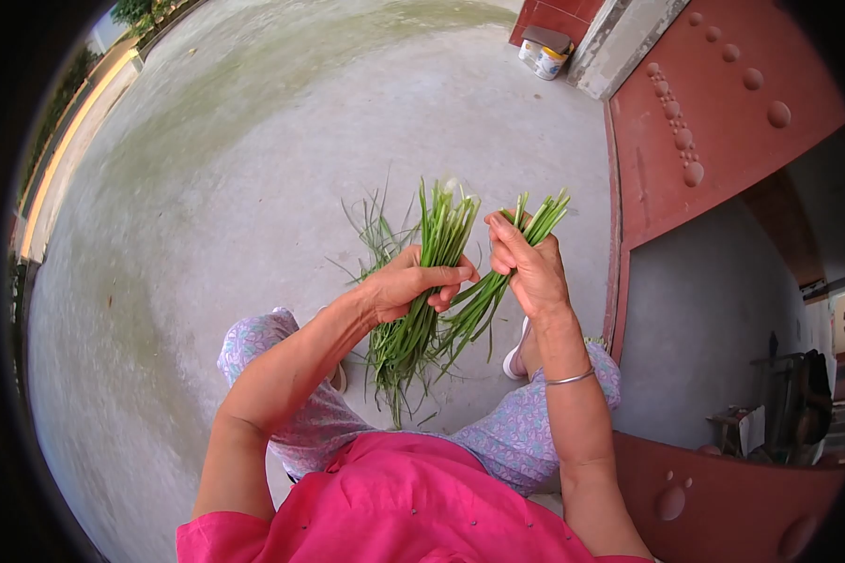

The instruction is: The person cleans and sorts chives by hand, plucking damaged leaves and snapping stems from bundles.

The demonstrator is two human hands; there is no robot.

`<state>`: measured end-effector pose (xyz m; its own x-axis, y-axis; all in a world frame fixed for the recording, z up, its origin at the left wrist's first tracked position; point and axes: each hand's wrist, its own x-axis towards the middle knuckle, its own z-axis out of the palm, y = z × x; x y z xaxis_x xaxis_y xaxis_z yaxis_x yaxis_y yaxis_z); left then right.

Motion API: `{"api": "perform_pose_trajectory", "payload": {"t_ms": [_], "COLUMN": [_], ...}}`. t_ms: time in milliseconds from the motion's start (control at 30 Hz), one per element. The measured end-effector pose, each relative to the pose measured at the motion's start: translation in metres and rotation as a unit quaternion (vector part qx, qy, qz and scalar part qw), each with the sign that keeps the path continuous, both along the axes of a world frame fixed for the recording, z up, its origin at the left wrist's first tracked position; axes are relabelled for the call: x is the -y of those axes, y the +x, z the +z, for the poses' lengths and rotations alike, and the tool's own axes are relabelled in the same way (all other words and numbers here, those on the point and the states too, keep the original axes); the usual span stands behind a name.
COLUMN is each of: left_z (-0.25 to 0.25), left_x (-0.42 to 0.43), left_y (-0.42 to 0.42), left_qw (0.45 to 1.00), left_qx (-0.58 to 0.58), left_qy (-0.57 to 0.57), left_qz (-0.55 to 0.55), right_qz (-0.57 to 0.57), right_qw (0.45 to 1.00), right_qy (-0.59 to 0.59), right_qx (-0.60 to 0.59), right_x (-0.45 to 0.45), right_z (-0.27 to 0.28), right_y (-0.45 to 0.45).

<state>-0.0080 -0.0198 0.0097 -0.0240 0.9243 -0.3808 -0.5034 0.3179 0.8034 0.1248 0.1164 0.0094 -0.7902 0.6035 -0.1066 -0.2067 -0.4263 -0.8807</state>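
My left hand is closed around a thick bunch of garlic chives, pale cut ends up and green leaves hanging down between my knees. To its right, my right hand grips a smaller bunch of chives, its stem ends pointing up and right. The leaves of that smaller bunch trail down and left towards the larger one. Loose chives lie on the concrete floor beyond my left hand. Part of the hanging leaves overlaps what lies on the ground, so I cannot tell them apart there.
Grey concrete spreads ahead and to the left. On the right, a red metal door with round studs stands beside a doorway into a dim room. White buckets sit by the wall at the back. My shoe is below my right hand.
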Motion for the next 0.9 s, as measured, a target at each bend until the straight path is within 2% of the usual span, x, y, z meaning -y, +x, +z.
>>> {"api": "perform_pose_trajectory", "payload": {"t_ms": [367,633,900], "left_z": [-0.0024,-0.0019,-0.0070], "left_x": [0.0002,-0.0001,-0.0017], "left_y": [0.0022,-0.0021,-0.0057], "left_qw": [0.999,0.999,0.996], "left_qx": [-0.038,0.028,0.062], "left_qy": [-0.003,0.007,0.005], "left_qz": [-0.018,0.024,0.065], "right_qz": [-0.012,-0.028,0.001], "right_qw": [0.999,0.999,1.000], "right_qy": [-0.001,0.016,0.004], "right_qx": [0.031,0.019,0.019], "right_x": [0.0080,0.0042,0.0017], "right_z": [0.0017,0.0031,0.0033], "right_y": [-0.0036,-0.0031,-0.0009]}}
